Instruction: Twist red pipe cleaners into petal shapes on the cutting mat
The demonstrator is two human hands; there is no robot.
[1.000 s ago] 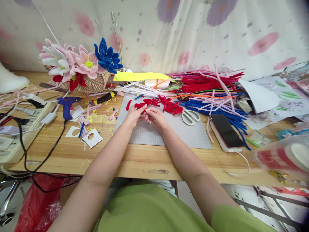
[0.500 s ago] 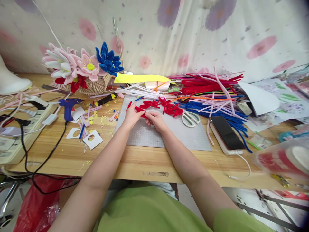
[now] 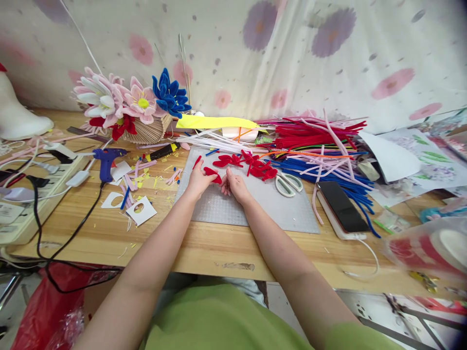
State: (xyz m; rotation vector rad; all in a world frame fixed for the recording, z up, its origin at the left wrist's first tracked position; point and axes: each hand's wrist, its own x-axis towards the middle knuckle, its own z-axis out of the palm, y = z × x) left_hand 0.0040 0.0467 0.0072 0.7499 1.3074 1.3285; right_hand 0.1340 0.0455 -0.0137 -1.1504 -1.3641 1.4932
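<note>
1. Left hand (image 3: 199, 182): thumb and fingers pinched on a red fuzzy piece (image 3: 213, 175), gripping it above the mat's left half.
2. Right hand (image 3: 234, 185): just right of that piece, fingers curled in, thumb pointing up and away from the body. Can't tell whether it holds anything; inside of the fingers is hidden.
3. Hands near each other, both over the grey cutting mat (image 3: 282, 210), which lies on the wooden table (image 3: 204, 250).
4. Loose red strip (image 3: 197, 161) just beyond left hand; contact with the fingers unclear.
5. Red clusters (image 3: 265, 171) at the mat's far side, beyond the right hand.
6. Scissors (image 3: 288, 185) right of the clusters, handles toward the person.
7. Behind/right: red stems (image 3: 310, 135), blue stems (image 3: 350, 181). Phone (image 3: 343, 206) on a white block, right of mat.
8. Left of mat: blue glue gun (image 3: 106, 163), white card with a hole (image 3: 148, 214), yellow scraps.
9. Back left: finished-looking fuzzy flowers, incl. blue flower (image 3: 170, 95).
</note>
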